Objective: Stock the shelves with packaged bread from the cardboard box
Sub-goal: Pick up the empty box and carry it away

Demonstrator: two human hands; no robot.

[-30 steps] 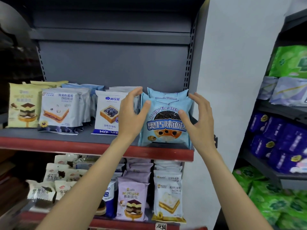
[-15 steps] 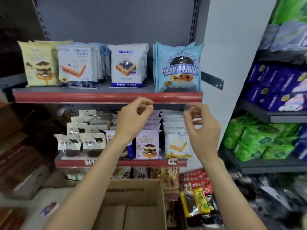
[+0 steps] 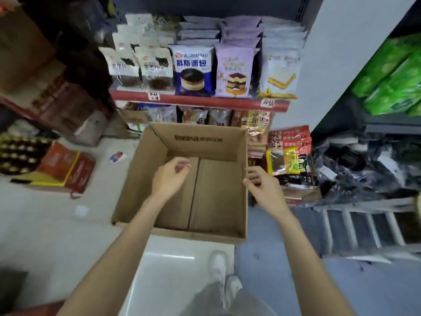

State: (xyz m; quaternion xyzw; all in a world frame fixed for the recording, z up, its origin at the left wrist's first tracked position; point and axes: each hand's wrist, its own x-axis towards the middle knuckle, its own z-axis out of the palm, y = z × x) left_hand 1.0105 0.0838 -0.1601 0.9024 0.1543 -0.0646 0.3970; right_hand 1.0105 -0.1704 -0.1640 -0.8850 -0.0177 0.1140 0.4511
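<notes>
— Looking down, we see both our hands over the open brown cardboard box point(image 3: 206, 179) on the floor. Our left hand point(image 3: 169, 176) hangs above the box's bare bottom flaps, fingers loosely curled, thumb near the fingertips, holding nothing.

— And our right hand point(image 3: 262, 184)?

— It hovers at the box's right wall, fingers loosely bent; whether they touch the cardboard edge we cannot tell. Nothing sits between them.

— Where is the packaged bread?

— Beyond our fingertips, on the red-edged metal shelf point(image 3: 200, 101): a blue-and-white mousse bread packet point(image 3: 192, 70), a lilac layered-cake packet point(image 3: 234, 70) just beside it, and a white sandwich-bread packet point(image 3: 279, 73) at the right. The rows behind them are hidden by these fronts.

— And below the shelf?

— Packets there are half covered by the box's far wall and too blurred to read. Our own white shoes point(image 3: 224, 277) show near our wrists.
</notes>
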